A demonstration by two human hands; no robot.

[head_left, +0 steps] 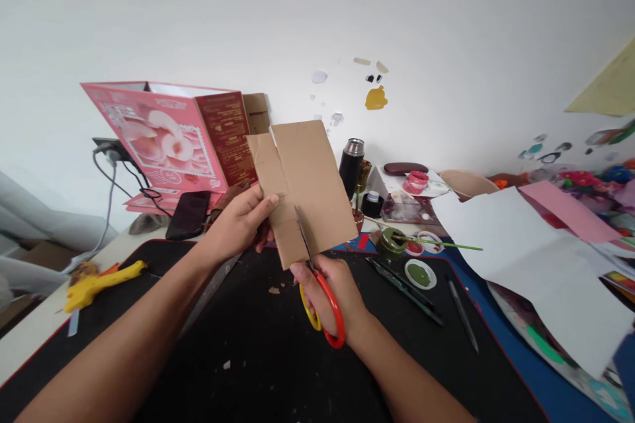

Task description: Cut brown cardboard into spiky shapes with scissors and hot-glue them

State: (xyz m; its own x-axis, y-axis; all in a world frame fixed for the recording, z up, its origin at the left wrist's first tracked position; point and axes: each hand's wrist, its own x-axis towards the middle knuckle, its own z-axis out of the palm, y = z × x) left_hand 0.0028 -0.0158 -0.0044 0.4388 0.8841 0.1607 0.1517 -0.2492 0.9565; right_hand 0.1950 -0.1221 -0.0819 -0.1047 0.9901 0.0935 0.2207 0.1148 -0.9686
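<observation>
A flat piece of brown cardboard is held up over the black mat. My left hand pinches its left edge, thumb on the front face and fingers behind. A slit runs down from the cardboard's top edge near its left side. In my right hand is a pair of scissors with one red and one yellow handle loop. Their blades lie at the cardboard's lower edge, pointing up, with one blade showing across the front face. The other blade is hidden behind the cardboard.
A pink box stands at the back left, with a phone before it. A yellow glue gun lies left on the black mat. Right are a black thermos, a green paint jar, pens and white paper.
</observation>
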